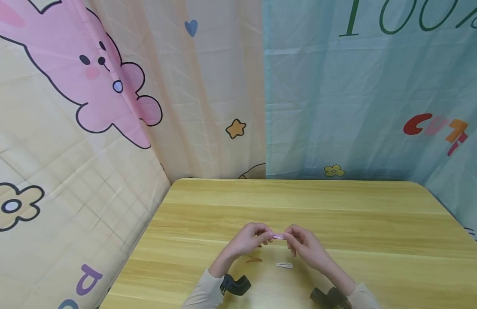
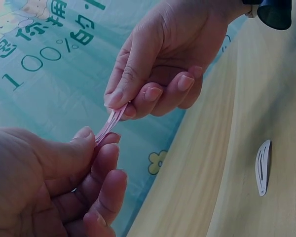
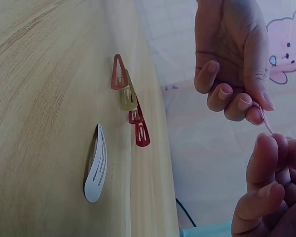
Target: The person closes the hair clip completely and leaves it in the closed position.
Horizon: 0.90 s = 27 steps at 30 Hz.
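A pink snap hair clip (image 1: 278, 236) is held up between both hands above the table. My left hand (image 1: 247, 240) pinches one end of it between thumb and fingers. The opposite end sits in the pinch of my right hand (image 1: 305, 246). In the left wrist view the pink clip (image 2: 109, 123) runs slantwise from one set of fingertips to the other, its slots showing. Below the hands, a white snap hair clip (image 3: 96, 168) lies on the table. Beside it, an orange clip (image 3: 114, 81), a yellow clip (image 3: 128, 105) and red clips (image 3: 142, 142) overlap in a row.
The wood-grain table (image 1: 300, 197) has rounded far corners. Printed curtains (image 1: 223, 86) hang behind it and along its sides. Each wrist wears a dark camera, one being the left wrist camera (image 1: 238, 285). A thin dark cable (image 3: 186, 212) shows past the table edge.
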Motion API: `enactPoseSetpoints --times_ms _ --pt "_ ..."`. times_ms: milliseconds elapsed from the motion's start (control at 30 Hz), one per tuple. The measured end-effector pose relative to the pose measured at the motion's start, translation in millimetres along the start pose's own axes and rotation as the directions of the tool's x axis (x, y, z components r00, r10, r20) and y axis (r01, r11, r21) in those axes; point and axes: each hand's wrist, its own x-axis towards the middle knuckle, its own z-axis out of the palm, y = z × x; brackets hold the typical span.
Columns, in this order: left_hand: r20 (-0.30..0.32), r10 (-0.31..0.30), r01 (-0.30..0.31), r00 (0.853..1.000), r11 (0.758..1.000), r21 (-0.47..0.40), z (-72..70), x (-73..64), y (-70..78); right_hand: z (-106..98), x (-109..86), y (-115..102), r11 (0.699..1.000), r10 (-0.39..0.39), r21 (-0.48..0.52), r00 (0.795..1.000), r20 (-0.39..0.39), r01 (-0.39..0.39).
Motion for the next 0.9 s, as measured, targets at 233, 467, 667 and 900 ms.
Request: enactPoseSetpoints --times_ms 233,467,667,900 --pt "0.009 0.03 -0.03 1.0 0.999 0.012 -0.3 -0.2 0.3 1.2 -0.7 0.9 0.999 -0.007 0.043 0.999 0.033 0.006" --pt "0.013 0.036 -0.036 0.999 0.999 0.008 -0.6 -0.8 0.6 0.9 -0.8 2.3 0.998 -0.033 0.063 0.998 0.056 0.029" --pt "0.025 0.022 -0.022 0.999 1.0 0.002 -0.7 -2.5 2.4 -0.4 -0.7 4.2 0.995 -0.028 0.098 0.996 0.083 0.02" --pt "0.041 0.04 -0.04 0.998 0.999 0.006 -3.1 -9.6 23.2 -1.7 -0.9 5.3 0.993 -0.038 0.116 0.994 0.1 0.026"
